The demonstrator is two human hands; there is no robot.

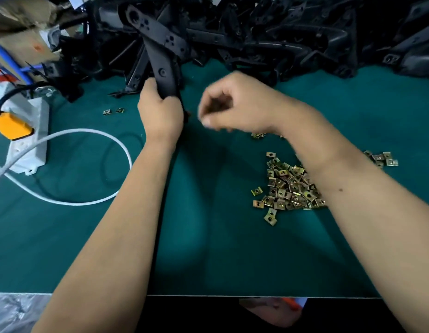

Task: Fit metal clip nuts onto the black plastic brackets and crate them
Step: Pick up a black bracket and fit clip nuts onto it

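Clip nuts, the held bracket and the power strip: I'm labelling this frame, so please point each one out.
Clip nuts (289,188): head view, middle of the big loose pile.
Bracket (160,54): head view, flat arm above the left hand's hold.
Power strip (28,140): head view, its white casing.

Open green counter (220,248) lies between the forearms. A heap of black brackets (280,37) blocks the far edge, clip nuts (289,188) crowd the right, and a white cable (83,164) loops across the left.
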